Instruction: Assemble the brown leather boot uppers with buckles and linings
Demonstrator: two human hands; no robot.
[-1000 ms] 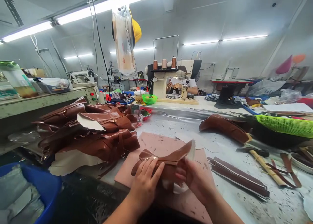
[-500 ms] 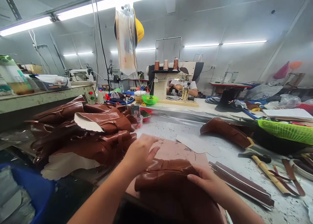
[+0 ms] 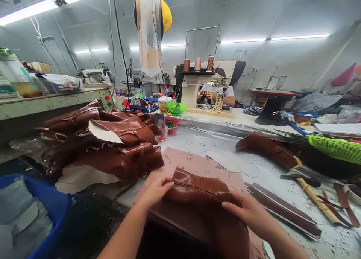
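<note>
A brown leather boot upper (image 3: 201, 189) with a seam along its length lies across the pinkish work board (image 3: 183, 159), its lower part hanging towards me in shadow. At its left end, my left hand (image 3: 155, 189) pinches the edge between thumb and fingers. My right hand (image 3: 246, 210) grips the opposite end, thumb on top and fingers mostly hidden behind the leather. A heap of similar brown boot uppers (image 3: 129, 133), some showing pale lining, sits to the left of my left hand. Long brown leather strips (image 3: 284, 210) lie right of my right hand.
Further right are another brown boot upper (image 3: 263, 150), a rod with a yellowish handle (image 3: 318, 200) and a green basket (image 3: 335, 148). A blue bin (image 3: 60, 206) stands at lower left. Behind the table, a person (image 3: 229, 95) sits beyond a sewing machine (image 3: 188, 93).
My left hand has come down from above the board onto the boot upper's left end and closed on its edge. My right hand keeps its hold; the camera view has tilted down slightly.
</note>
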